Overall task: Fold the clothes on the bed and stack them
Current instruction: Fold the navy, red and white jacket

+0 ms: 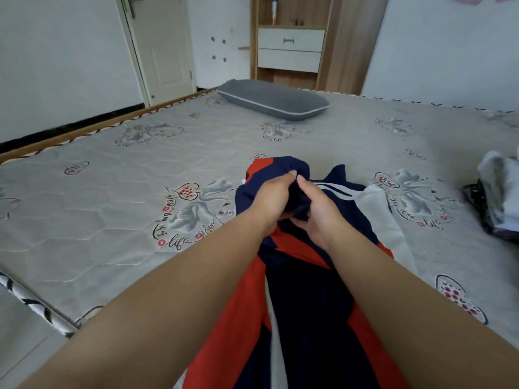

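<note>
Navy-and-red jacket (303,304) lies on the near part of the bed (112,206), its far end bunched and gripped by the left hand (271,200) and right hand (317,209) together; a grey pillow (272,98) sits far back.

Two bare forearms reach in from the lower edge of the head view, with no sleeve, cuff, watch or bracelet showing anywhere along them (the upper arms lie outside the picture). The left hand (271,199) and the right hand (316,209) wear no gloves and no rings that can be made out. The one thumbnail that shows on each hand is short and unpainted. The wrists are plain, with no marks or bands on them.
</note>
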